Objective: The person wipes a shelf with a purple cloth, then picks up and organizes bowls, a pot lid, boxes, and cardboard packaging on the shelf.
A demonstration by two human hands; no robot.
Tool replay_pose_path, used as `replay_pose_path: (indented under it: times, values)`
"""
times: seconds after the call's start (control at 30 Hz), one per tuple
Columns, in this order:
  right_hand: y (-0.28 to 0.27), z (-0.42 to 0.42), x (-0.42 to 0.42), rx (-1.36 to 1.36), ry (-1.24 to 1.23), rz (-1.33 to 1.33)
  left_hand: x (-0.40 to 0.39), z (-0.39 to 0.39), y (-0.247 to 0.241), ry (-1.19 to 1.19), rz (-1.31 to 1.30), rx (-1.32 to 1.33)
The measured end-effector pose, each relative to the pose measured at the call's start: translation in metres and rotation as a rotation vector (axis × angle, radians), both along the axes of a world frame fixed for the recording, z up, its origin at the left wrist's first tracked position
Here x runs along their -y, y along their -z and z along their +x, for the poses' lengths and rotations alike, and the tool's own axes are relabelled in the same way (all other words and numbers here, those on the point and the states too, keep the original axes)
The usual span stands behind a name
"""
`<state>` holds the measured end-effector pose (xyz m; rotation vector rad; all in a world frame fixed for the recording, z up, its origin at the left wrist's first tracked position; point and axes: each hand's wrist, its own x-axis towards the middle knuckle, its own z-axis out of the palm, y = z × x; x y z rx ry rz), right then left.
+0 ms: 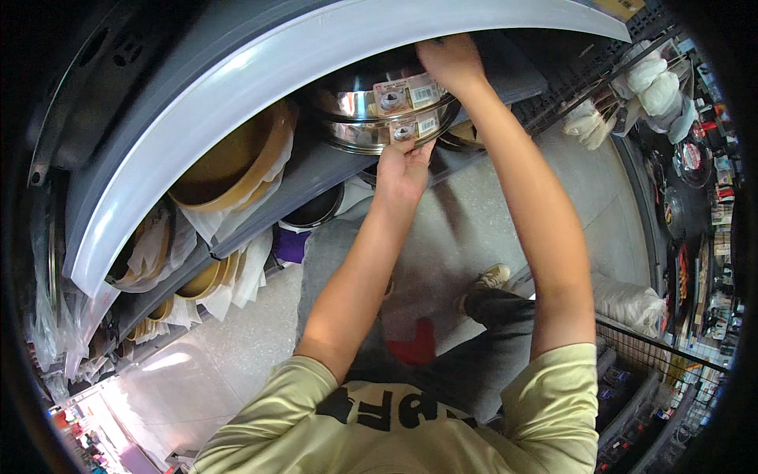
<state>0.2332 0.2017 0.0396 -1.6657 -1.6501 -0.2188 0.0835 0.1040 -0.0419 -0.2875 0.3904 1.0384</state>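
Two round stainless steel pans or steamer tiers [349, 106], one on top of the other and bearing printed labels, stand at the front of a dark metal shelf [314, 172]. My left hand [404, 169] is under the lower one's near edge, palm up, its fingers against the rim. At the far right side of the upper one, my right hand [453, 59] reaches in under the pale shelf edge strip [249, 65]; its fingertips are hidden, so its grip does not show.
Yellowish round pans [237, 172] with paper between them sit left on the same shelf. More pans [207, 278] lie on the shelf below. White bundled goods [651, 83] hang at right. A wire rack [651, 349] stands at lower right, near a shoe [494, 277] on the floor.
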Motion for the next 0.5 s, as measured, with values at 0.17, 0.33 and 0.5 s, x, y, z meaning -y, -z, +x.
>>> replay_pose_path:
  times: [0.17, 0.33, 0.5]
  values:
    - [0.025, 0.004, 0.114, -0.868, 0.237, -0.050, 0.010, 0.006, 0.001, 0.035, 0.073, -0.141]
    - [0.073, -0.016, 0.158, -1.255, 0.026, -0.348, 0.025, -0.009, -0.007, 0.173, 0.056, -0.355]
    - [0.079, -0.038, 0.149, -1.444, -0.082, -0.273, 0.035, -0.036, -0.012, 0.153, 0.096, -0.500]
